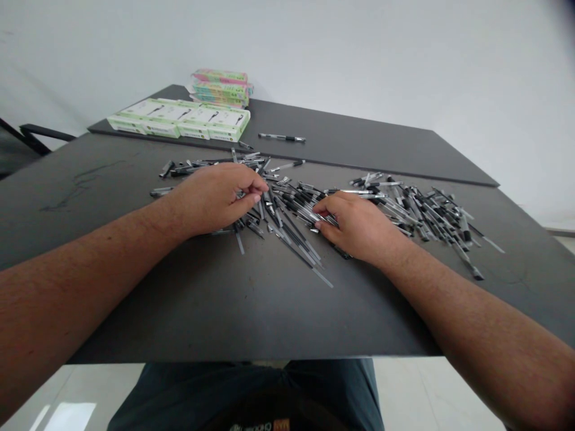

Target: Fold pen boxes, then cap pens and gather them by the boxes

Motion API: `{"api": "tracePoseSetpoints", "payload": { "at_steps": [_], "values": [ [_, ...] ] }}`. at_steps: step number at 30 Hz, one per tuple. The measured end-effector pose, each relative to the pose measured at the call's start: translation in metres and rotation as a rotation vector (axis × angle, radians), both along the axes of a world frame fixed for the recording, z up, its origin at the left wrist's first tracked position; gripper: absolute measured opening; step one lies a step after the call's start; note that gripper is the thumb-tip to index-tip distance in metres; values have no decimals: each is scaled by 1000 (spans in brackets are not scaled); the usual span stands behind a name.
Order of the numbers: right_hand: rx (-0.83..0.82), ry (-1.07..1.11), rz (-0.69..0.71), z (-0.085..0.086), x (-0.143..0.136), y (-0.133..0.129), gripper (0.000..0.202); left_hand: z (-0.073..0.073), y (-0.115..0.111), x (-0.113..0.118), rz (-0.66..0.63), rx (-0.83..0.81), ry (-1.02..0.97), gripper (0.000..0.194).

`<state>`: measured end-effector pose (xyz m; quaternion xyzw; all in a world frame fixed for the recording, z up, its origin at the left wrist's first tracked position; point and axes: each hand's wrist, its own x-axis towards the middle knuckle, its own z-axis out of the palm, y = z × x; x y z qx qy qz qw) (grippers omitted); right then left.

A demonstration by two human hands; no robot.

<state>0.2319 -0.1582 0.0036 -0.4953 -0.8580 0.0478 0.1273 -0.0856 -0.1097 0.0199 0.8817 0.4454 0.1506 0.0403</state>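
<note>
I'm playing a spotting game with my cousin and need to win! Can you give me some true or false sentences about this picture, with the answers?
1. The right hand touches some pens. True.
2. Colourful packs are stacked behind the green-and-white boxes. True.
3. The boxes are to the right of both hands. False: they are on the far left part of the table.
4. The left hand is down in the lap. False: it is over the scattered pens and pen parts.
5. The wall is bright red. False: the wall is whitish.
</note>
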Motion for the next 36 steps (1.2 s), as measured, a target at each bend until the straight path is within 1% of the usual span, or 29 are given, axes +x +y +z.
{"api": "tracePoseSetpoints", "payload": {
  "at_steps": [10,19,26,36],
  "values": [
    [-23,-3,-28,2,-2,1,21,1,-1,2,-7,-9,21,50],
    [-20,-17,-117,4,-5,0,32,1,-1,3,-11,-23,30,50],
    [-6,-4,-80,2,-4,-1,19,1,-1,3,-18,-22,46,50],
    [-3,-40,-82,1,-1,1,22,3,-2,4,-23,-31,51,51]
  ]
}}
